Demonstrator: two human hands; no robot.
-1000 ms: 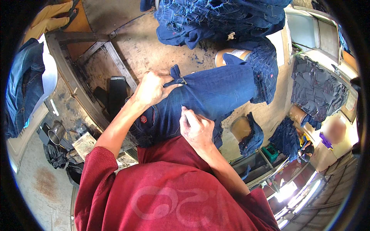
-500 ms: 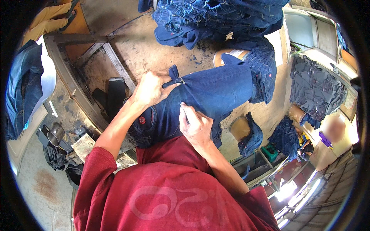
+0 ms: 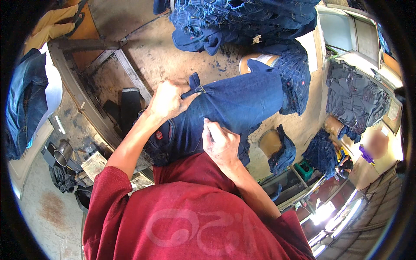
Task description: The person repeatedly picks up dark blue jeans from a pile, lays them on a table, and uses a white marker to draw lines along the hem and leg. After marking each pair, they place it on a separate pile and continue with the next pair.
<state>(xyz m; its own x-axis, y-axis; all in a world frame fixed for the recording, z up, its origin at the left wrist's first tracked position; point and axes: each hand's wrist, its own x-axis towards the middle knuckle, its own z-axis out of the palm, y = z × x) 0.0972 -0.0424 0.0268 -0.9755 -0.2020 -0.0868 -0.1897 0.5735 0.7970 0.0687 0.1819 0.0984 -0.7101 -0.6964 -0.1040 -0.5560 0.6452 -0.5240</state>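
Note:
A pair of dark blue jeans (image 3: 242, 97) lies stretched in front of me, one leg reaching to the right, with a round red patch near its left end. My left hand (image 3: 168, 100) is closed on a gathered fold of the denim, thumb pressed along it, and a short flap of cloth stands up beside the fingers. Lower and to the right, my right hand (image 3: 222, 143) is curled over the jeans, fingertips pinched together at the cloth. Whatever it may hold is hidden by the fingers.
A big heap of blue denim (image 3: 242, 21) rises at the far side. More jeans (image 3: 294, 78) hang over a round support to the right. Grey garments (image 3: 355, 95) are piled farther right. On the left are a wooden frame (image 3: 71, 82) and a metal cup (image 3: 63, 154). A person's legs (image 3: 52, 26) show at upper left.

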